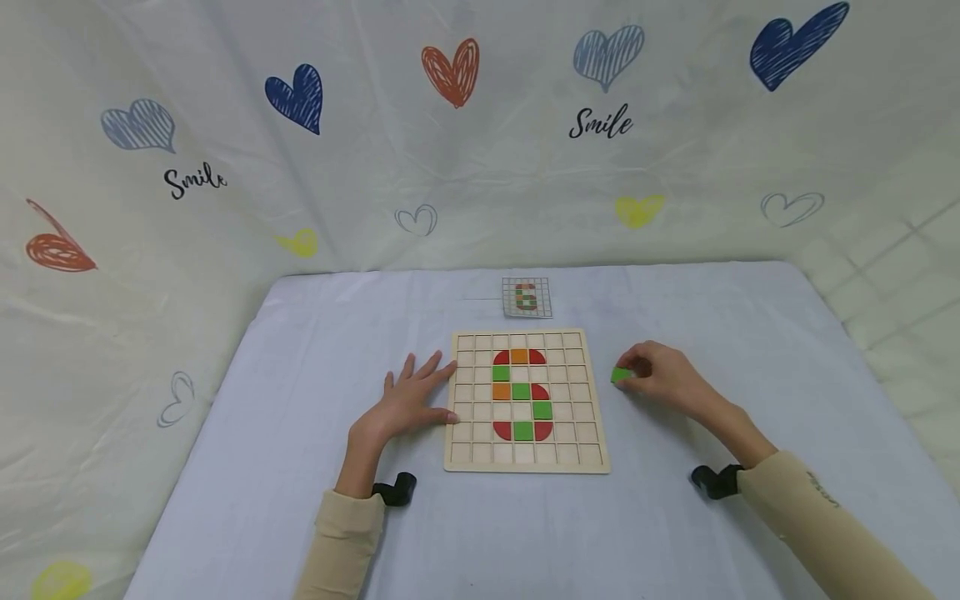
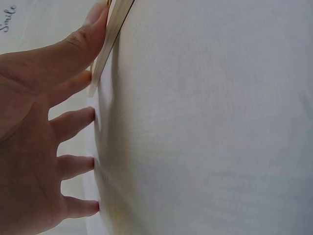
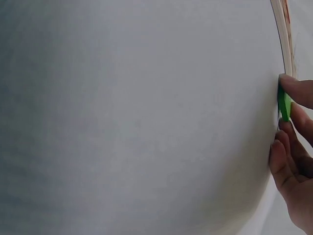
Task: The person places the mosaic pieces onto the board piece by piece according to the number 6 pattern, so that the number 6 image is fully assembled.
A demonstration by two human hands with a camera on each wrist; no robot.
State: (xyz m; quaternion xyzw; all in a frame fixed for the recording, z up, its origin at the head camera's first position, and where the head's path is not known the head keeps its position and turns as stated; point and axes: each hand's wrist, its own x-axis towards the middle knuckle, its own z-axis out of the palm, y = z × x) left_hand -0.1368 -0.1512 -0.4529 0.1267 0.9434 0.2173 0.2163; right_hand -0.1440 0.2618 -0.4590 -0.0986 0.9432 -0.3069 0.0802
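A square wooden grid board (image 1: 522, 411) lies on the white cloth, with red rounded tiles, orange square tiles and green square tiles forming a curved figure in its cells. My left hand (image 1: 402, 403) is spread at the board's left side; its thumb and index finger touch the edge, while the other fingertips rest on the cloth in the left wrist view. Off the board's right edge, my right hand (image 1: 663, 377) pinches a green tile (image 1: 620, 375) between thumb and fingers. The right wrist view shows that green tile (image 3: 284, 104) on edge, low at the cloth.
Behind the board lies a small pattern card (image 1: 527, 298) with a similar coloured figure on a grid. White cloth (image 1: 517, 533) covers the table. A hanging sheet (image 1: 495, 167) printed with hearts and words stands behind it. Black wrist mounts (image 1: 401, 490) jut from both sleeves.
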